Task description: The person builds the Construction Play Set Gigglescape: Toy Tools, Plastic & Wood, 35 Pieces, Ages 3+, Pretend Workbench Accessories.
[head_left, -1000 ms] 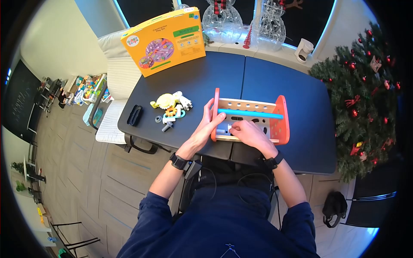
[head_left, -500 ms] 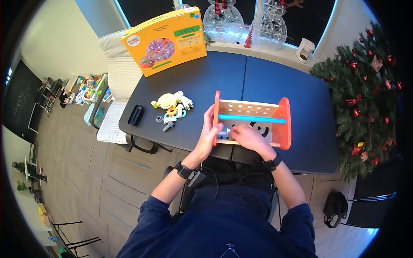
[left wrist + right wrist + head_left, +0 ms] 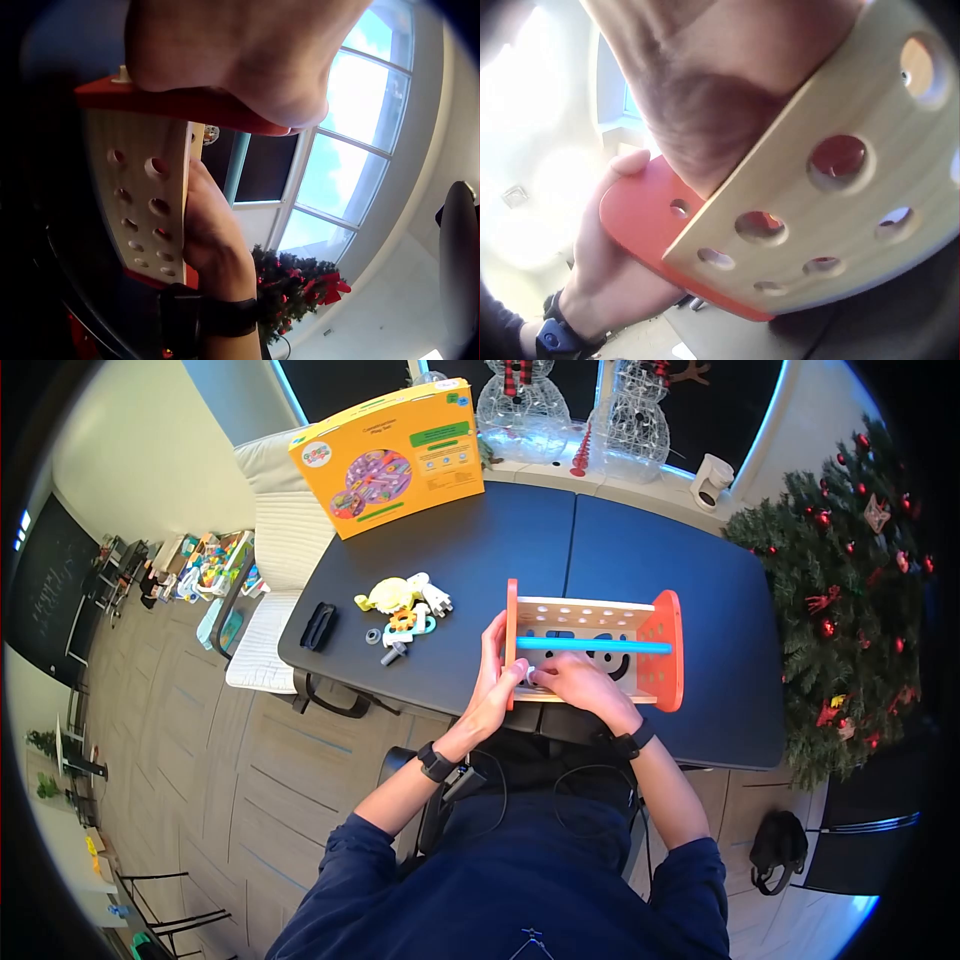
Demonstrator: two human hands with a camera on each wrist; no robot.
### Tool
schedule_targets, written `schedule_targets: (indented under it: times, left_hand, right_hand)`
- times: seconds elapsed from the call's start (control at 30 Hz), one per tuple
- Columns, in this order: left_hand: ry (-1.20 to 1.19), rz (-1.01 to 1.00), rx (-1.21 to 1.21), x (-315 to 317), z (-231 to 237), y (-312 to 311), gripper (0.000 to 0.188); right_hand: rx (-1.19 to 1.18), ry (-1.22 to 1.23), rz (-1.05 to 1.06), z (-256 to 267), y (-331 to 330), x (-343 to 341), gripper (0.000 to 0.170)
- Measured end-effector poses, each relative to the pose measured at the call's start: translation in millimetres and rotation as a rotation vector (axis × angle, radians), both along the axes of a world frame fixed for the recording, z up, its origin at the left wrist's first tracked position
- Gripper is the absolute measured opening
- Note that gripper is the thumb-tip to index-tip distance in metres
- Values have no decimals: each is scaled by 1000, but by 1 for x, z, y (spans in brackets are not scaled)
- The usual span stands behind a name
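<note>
A toy toolbox (image 3: 668, 660) with red end panels, perforated wooden sides and a blue rod handle (image 3: 610, 647) is held at the table's front edge. My left hand (image 3: 490, 690) grips its left end panel, thumb on the inner face and fingers outside. Reaching under the rod into the box, my right hand (image 3: 578, 682) pinches a small white nut (image 3: 531, 676) close to that panel; the fingertips partly hide it. A pale peg end (image 3: 121, 73) sticks out of the panel's outer face in the left wrist view. In the right wrist view, the perforated side (image 3: 795, 217) hides my right fingers.
Left of the box lie yellow and white toy pieces (image 3: 395, 596), an orange gear-shaped ring (image 3: 402, 621), a grey bolt (image 3: 394, 653), a grey nut (image 3: 373, 635) and a black case (image 3: 319, 627). A yellow box (image 3: 400, 460) stands behind. A decorated tree (image 3: 830, 600) stands at right.
The toolbox has shifted slightly right and toward me, both hands moving with it. The white nut and right fingertips are now closer to the left panel; the threaded shaft seen earlier is mostly hidden.
</note>
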State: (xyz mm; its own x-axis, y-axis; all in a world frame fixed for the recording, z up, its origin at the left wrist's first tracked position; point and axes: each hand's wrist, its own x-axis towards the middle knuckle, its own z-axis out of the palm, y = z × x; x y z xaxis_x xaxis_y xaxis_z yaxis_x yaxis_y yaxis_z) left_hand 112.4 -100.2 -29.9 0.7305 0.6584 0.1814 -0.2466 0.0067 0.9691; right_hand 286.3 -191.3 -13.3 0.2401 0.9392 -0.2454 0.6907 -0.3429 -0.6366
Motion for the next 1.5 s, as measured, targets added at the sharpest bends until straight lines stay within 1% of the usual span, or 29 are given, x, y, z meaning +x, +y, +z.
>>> schedule_targets:
  times: [0.07,0.17,0.27,0.47,0.57,0.67,0.77,0.87,0.97,1.07,1.17,1.27,1.37,1.47,1.5]
  left_hand:
    - [-14,-11,-18,2,0,2,94]
    - [-15,-19,-43,2,5,0,95]
    - [60,40,33,2,4,0,95]
    - [30,-16,-30,-1,6,1,100]
    - [22,-36,-37,-3,7,0,101]
    - [19,-49,-41,-3,7,1,101]
    - [22,-51,-23,-4,5,2,100]
    - [0,-34,31,-3,3,2,99]
    - [17,-42,3,-4,4,2,99]
    - [5,-37,17,-3,5,1,99]
    - [50,-56,31,-7,3,4,99]
    - [59,-46,96,-8,4,4,99]
    - [78,-52,102,-7,1,7,99]
    - [51,-59,58,-7,2,5,98]
    - [49,-62,47,-7,4,4,97]
  right_hand:
    - [60,13,-44,-7,1,0,31]
    - [81,49,-20,-6,2,3,31]
    - [83,72,31,-5,5,4,33]
    - [33,170,16,-15,7,8,30]
    - [16,150,8,-16,7,7,32]
    - [52,120,-13,-20,7,7,34]
    - [26,116,-36,-13,5,5,33]
    - [-8,172,-7,-3,4,4,32]
    - [177,-5,38,-23,3,5,31]
    - [144,90,-22,-25,3,5,30]
    - [88,154,18,-22,3,8,30]
    - [65,157,67,-25,5,11,32]
    - [69,136,66,-26,5,10,33]
    - [103,109,-26,-23,4,4,33]
    - [107,106,11,-26,4,7,33]
